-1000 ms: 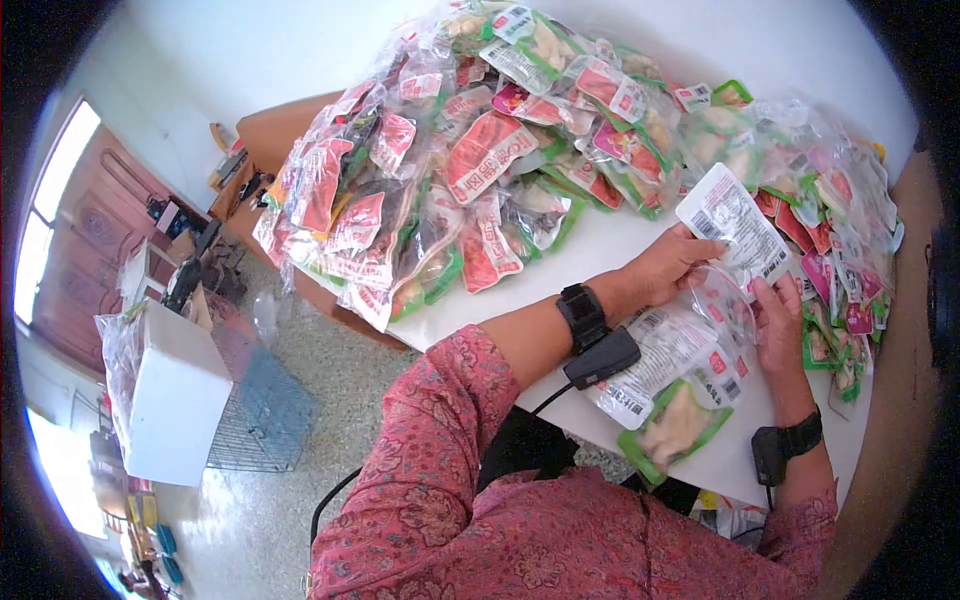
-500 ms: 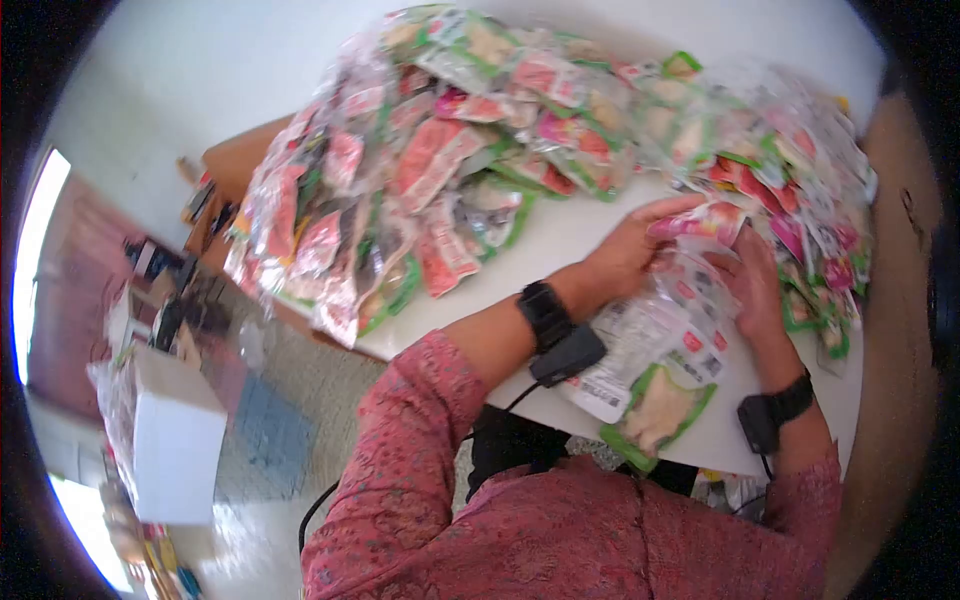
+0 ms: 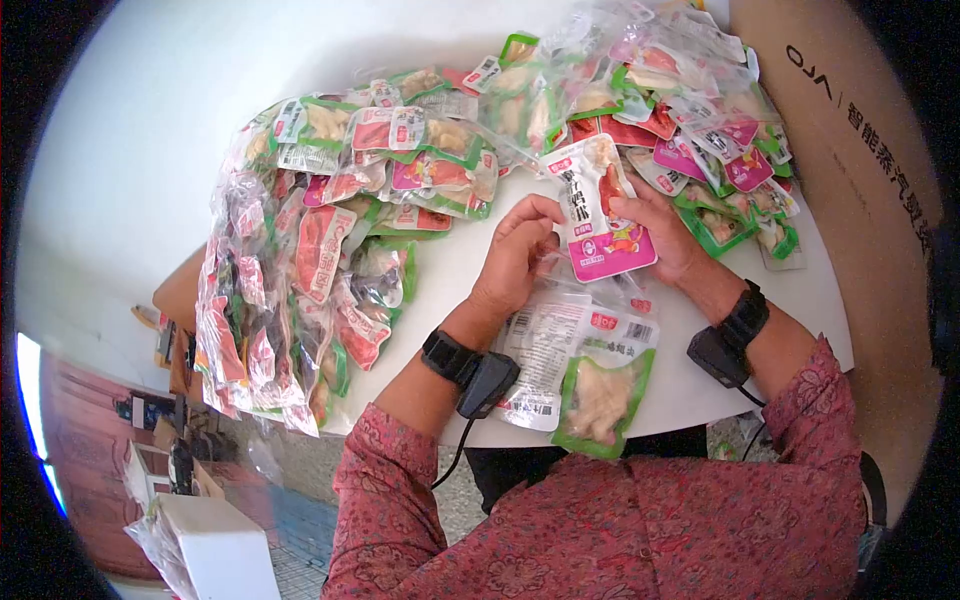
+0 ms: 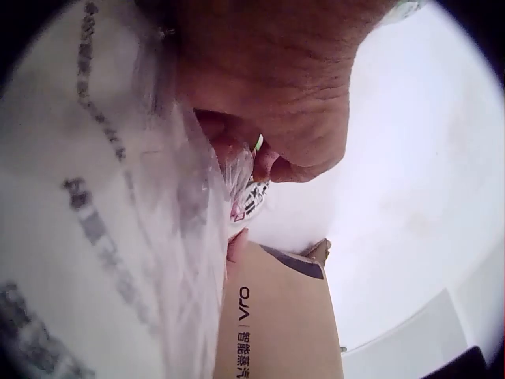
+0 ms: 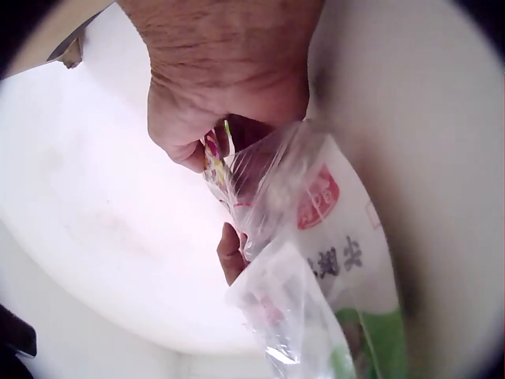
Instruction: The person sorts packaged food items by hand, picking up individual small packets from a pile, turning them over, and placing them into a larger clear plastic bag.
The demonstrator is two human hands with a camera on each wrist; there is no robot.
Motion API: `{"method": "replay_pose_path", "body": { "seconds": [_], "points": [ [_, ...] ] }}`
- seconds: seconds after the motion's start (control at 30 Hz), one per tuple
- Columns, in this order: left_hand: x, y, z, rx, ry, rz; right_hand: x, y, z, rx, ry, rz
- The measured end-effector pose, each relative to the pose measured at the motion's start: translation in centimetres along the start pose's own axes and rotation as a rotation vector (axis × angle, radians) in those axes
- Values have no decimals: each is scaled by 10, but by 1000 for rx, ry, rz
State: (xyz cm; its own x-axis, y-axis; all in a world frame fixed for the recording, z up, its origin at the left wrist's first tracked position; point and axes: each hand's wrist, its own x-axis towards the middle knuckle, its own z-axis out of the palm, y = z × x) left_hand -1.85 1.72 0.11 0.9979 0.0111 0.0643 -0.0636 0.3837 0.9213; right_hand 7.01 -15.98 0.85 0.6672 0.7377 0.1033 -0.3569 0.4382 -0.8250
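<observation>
My right hand (image 3: 660, 228) pinches a white and magenta food pouch (image 3: 612, 250), its thumb on the printed front and its fingers behind. Beside the pouch's left edge, my left hand (image 3: 520, 250) has curled fingers that grip the gathered top of a clear plastic bag (image 3: 625, 292). The bag hangs toward the table's front edge, with a white printed pouch (image 3: 545, 350) and a green-bordered pouch (image 3: 605, 390) inside it. In the right wrist view the bag's crinkled film (image 5: 276, 170) runs down from just under the right hand.
Clear bags full of pouches (image 3: 330, 250) are heaped on the left of the white table (image 3: 440, 330). A second heap (image 3: 700, 120) lies at the back right. A large cardboard box (image 3: 850, 180) stands along the right side. A white box (image 3: 215, 545) is on the floor at left.
The pouch between the hands has turned from its printed back to its magenta-and-white front. The left hand has gone from the pouch to the bag's top. The head view has swung right.
</observation>
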Motion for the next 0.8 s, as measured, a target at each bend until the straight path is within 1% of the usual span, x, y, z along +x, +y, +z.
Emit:
{"method": "replay_pose_path", "body": {
  "seconds": [0.03, 0.1, 0.13, 0.17, 0.2, 0.23, 0.3, 0.33, 0.43, 0.5, 0.53, 0.63, 0.67, 0.7, 0.73, 0.8],
  "points": [
    [0, 1, 4, 1, 0, -4, -1, -1, 1, -13, -8, 15],
    [0, 3, 15, -15, 159, -1, -2, -4, 1, -19, -34, 29],
    [-1, 3, 16, -15, 163, -3, -2, -3, 2, -28, -63, 42],
    [-1, 2, 16, 37, 122, -11, -2, -1, 3, -26, -63, 46],
    [-2, 2, 16, 90, 79, -19, -3, 0, 2, -93, -69, 67],
    [-2, 1, 16, 90, 82, -22, -3, 2, 1, -161, -74, 88],
    [-1, -1, 16, 193, 118, -35, -5, 0, 2, -191, -93, 89],
    [0, -1, 15, 193, 121, -38, -5, 0, 2, -223, -112, 87],
    [1, 0, 11, 182, 106, -55, -4, 3, 1, -240, -90, 76],
    [3, -1, 8, 17, 81, -37, -5, 0, 4, -225, -96, 83],
    [3, -2, 8, 19, 80, -37, -5, -1, 5, -211, -102, 91],
    [6, -5, 7, -17, 131, 10, -2, 5, 2, -199, -92, 37],
    [8, -7, 5, -68, 177, 50, -2, 4, 0, -198, -91, 36],
    [9, -8, 3, -118, 223, 90, -3, 2, -3, -287, -124, 93],
    [9, -8, 2, -118, 224, 89, -3, 0, -6, -376, -157, 150],
    [9, -8, -1, -42, 236, 66, 0, 5, -11, -357, -144, 126]
  ]
}}
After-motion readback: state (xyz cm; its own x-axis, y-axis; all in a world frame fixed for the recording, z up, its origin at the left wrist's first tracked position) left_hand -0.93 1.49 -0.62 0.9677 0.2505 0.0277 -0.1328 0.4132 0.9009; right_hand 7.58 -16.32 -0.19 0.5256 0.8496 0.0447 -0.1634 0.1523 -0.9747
